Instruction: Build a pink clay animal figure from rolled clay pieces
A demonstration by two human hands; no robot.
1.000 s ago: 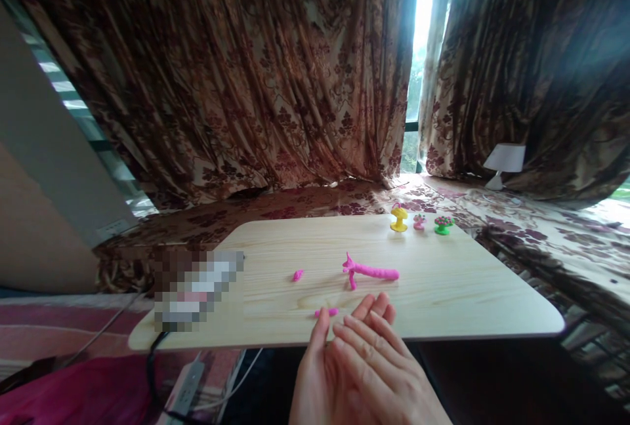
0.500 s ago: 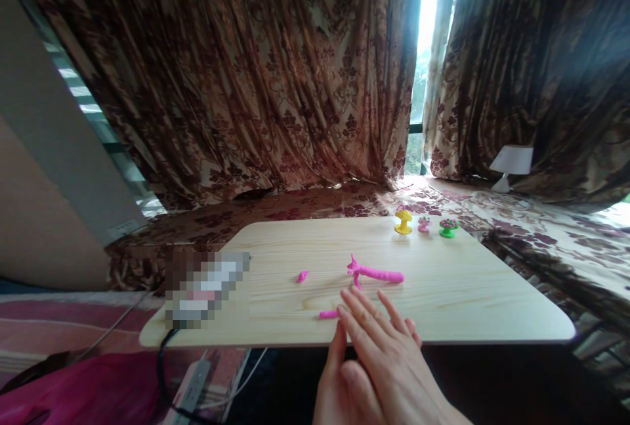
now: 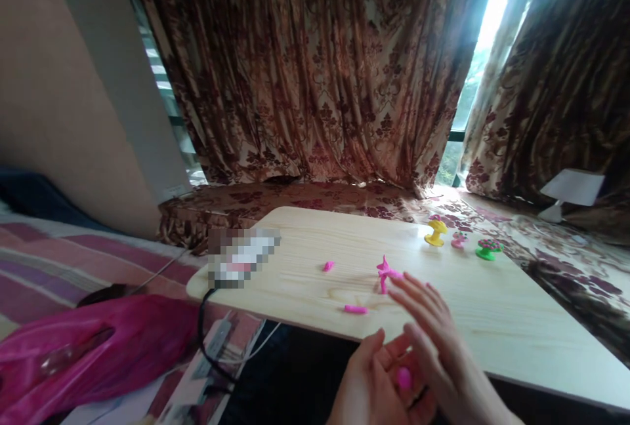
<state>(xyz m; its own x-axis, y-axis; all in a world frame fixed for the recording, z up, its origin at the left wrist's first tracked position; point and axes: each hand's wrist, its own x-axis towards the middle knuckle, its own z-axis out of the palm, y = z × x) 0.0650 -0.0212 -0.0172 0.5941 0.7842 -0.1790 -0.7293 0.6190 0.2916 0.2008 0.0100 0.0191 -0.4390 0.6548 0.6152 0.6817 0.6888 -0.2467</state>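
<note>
My left hand [image 3: 361,376] is palm up at the near edge of the table, fingers curled a little, with a small pink modelling-clay ball [image 3: 404,378] resting in it. Just above and to its right, my right hand [image 3: 445,340] is lifted off with its fingers stretched out, holding nothing. Beyond the hands lies a pink clay piece with a pointed, branching end [image 3: 383,271]; its long shaft is mostly behind my right fingers. A short pink clay roll [image 3: 356,309] and a small pink clay lump [image 3: 329,266] lie to the left.
Toward the table's [image 3: 305,235] far right stand a yellow clay piece [image 3: 436,233], a small pink one [image 3: 459,240] and a green one with pink dots [image 3: 489,250]. A blurred-out object with a black cable [image 3: 201,333] lies at the left. A white lamp [image 3: 573,187] stands beyond.
My hands were pressed together; now they are apart, showing the pink clay ball in my left. The short roll is now fully in sight. The view has turned to the left.
</note>
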